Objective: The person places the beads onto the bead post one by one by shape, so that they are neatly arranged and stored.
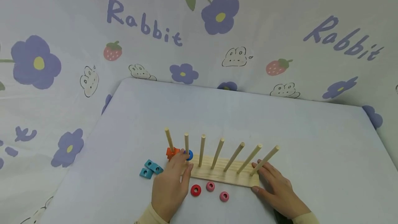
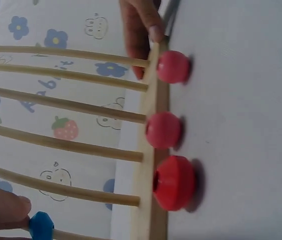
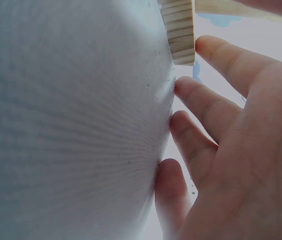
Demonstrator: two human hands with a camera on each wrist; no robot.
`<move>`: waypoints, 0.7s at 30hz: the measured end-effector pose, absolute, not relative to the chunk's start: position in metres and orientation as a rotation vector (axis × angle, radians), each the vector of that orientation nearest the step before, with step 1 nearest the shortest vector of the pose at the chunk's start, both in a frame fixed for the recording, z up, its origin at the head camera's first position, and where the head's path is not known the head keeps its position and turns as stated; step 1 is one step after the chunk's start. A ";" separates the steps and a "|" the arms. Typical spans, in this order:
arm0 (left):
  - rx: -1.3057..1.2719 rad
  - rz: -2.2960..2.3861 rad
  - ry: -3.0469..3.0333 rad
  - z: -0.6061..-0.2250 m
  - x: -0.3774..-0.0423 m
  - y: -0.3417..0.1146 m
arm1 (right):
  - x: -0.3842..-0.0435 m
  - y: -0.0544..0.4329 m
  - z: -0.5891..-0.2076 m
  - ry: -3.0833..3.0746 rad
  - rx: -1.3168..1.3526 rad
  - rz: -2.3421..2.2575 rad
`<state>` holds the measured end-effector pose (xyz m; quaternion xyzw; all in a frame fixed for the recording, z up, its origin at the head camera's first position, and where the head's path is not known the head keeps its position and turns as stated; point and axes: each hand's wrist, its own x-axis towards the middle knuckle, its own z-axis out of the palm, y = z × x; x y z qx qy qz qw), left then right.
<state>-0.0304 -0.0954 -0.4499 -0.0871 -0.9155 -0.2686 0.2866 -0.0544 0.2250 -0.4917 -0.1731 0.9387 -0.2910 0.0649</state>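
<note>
One blue bead [image 2: 42, 226] sits pinched in the left hand [image 1: 170, 186]; the right hand [image 1: 278, 190], spread, seemingly touches the board's [image 1: 231, 177] right edge.

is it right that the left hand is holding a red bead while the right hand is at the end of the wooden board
Not quite: the left hand is holding a blue bead, not a red one, as the left wrist view shows. The right hand is indeed at the end of the wooden board.
</note>
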 end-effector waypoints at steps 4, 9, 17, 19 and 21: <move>-0.300 -0.645 -2.474 -0.458 -0.030 -0.096 | -0.056 0.225 -0.491 2.822 -0.519 -0.883; -0.331 -0.573 -2.555 -0.470 -0.029 -0.093 | -0.056 0.226 -0.492 2.818 -0.511 -0.879; -0.328 -0.521 -2.643 -0.487 -0.028 -0.094 | -0.055 0.224 -0.492 2.820 -0.481 -0.853; -0.335 -0.518 -2.649 -0.488 -0.028 -0.095 | -0.055 0.224 -0.491 2.825 -0.483 -0.847; -0.338 -0.518 -2.660 -0.489 -0.028 -0.095 | -0.054 0.224 -0.491 2.827 -0.482 -0.843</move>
